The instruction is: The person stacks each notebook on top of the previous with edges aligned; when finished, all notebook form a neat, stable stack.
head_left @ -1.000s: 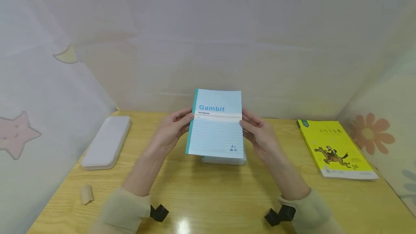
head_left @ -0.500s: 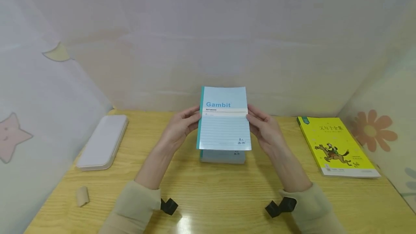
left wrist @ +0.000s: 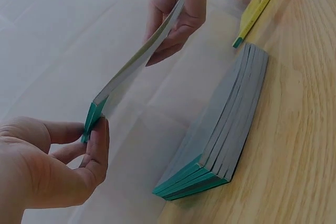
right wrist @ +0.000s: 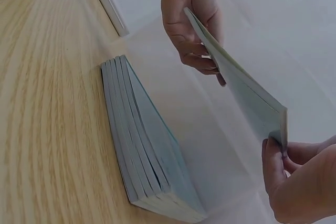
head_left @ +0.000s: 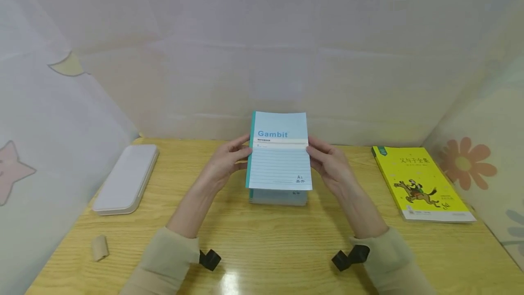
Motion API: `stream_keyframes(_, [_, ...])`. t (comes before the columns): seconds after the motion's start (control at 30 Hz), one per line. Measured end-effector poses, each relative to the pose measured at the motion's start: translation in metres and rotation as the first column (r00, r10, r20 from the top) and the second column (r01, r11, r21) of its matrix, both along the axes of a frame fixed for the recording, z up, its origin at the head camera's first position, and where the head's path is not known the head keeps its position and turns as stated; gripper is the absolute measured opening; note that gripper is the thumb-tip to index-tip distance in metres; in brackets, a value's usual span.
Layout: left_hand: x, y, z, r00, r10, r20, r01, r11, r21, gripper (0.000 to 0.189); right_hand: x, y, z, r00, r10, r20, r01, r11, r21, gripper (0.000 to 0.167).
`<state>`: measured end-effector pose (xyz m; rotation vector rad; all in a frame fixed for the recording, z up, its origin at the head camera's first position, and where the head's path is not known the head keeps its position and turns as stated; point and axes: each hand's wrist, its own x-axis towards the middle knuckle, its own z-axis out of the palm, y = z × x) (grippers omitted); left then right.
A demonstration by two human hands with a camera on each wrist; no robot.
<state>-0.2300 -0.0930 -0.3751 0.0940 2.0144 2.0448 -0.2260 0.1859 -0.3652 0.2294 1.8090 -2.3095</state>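
Observation:
A pale blue notebook (head_left: 280, 163) with a green spine and "Gambit" on its cover is held up between both hands. My left hand (head_left: 223, 163) pinches its spine edge, thumb on the cover and fingers beneath. On the opposite edge, my right hand (head_left: 329, 163) pinches it the same way. Below, apart from the held notebook, a stack of similar notebooks (head_left: 278, 197) lies on the table; the left wrist view shows their green spines (left wrist: 189, 182), and the right wrist view their page edges (right wrist: 134, 129). In the head view the held notebook hides most of the stack.
A white case (head_left: 127, 179) lies at the left of the wooden table (head_left: 262, 245), with a small beige block-like piece (head_left: 100, 247) nearer the front. At the right lies a yellow book (head_left: 421, 183). A pale patterned cloth (head_left: 282, 49) rises behind and at both sides.
The held notebook shifted right, then slightly back left, both hands still pinching it. More of the stack's front shows beneath it. The whole head view has also shifted a little.

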Motion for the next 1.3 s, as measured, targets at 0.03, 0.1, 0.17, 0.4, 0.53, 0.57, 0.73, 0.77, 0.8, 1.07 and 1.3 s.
stream_keyframes(0.03, [-0.001,0.000,-0.001,1.000,0.002,0.005,-0.002,1.000,-0.002,0.052,-0.001,0.000,-0.001,1.000,0.002,0.002,-0.002,1.000,0.008,0.049])
stream_keyframes(0.1, [-0.002,0.001,-0.004,1.000,0.007,0.017,-0.007,1.000,-0.009,0.053,-0.003,0.001,-0.003,1.000,0.005,0.005,-0.005,0.999,0.038,0.048])
stream_keyframes(0.17, [-0.004,0.001,-0.007,0.999,0.011,0.031,-0.011,1.000,-0.014,0.053,-0.005,0.001,-0.005,1.000,0.020,0.004,-0.020,0.997,0.078,0.048])
stream_keyframes(0.4, [-0.010,0.000,-0.016,0.999,-0.008,0.054,0.011,0.998,-0.054,0.054,-0.013,0.006,-0.014,0.996,0.089,0.011,-0.090,0.981,0.171,0.050])
stream_keyframes(0.53, [-0.013,-0.001,-0.021,0.998,-0.017,0.059,0.023,0.996,-0.091,0.054,-0.016,0.008,-0.019,0.992,0.127,0.011,-0.127,0.974,0.189,0.051])
stream_keyframes(0.57, [-0.013,-0.001,-0.022,0.998,-0.017,0.060,0.023,0.995,-0.101,0.054,-0.017,0.008,-0.021,0.991,0.135,0.011,-0.135,0.972,0.193,0.050])
stream_keyframes(0.73, [-0.013,-0.001,-0.028,0.998,-0.011,0.063,0.019,0.991,-0.132,0.055,-0.018,0.008,-0.027,0.982,0.189,-0.014,-0.179,0.951,0.253,0.051])
stream_keyframes(0.77, [-0.013,-0.001,-0.029,0.998,-0.009,0.059,0.017,0.990,-0.138,0.055,-0.019,0.008,-0.028,0.981,0.193,-0.017,-0.182,0.947,0.265,0.051])
stream_keyframes(0.8, [-0.013,-0.001,-0.029,0.998,-0.007,0.057,0.015,0.990,-0.139,0.056,-0.019,0.008,-0.029,0.980,0.198,-0.021,-0.184,0.943,0.278,0.052])
stream_keyframes(1.07, [-0.012,0.003,-0.034,0.999,-0.034,0.007,0.035,0.976,-0.215,0.060,-0.020,0.007,-0.035,0.985,0.174,-0.014,-0.157,0.917,0.366,0.056])
stream_keyframes(1.3, [-0.011,0.006,-0.037,0.999,-0.032,-0.014,0.026,0.953,-0.303,0.059,-0.020,0.007,-0.041,0.985,0.169,-0.026,-0.144,0.905,0.401,0.057])
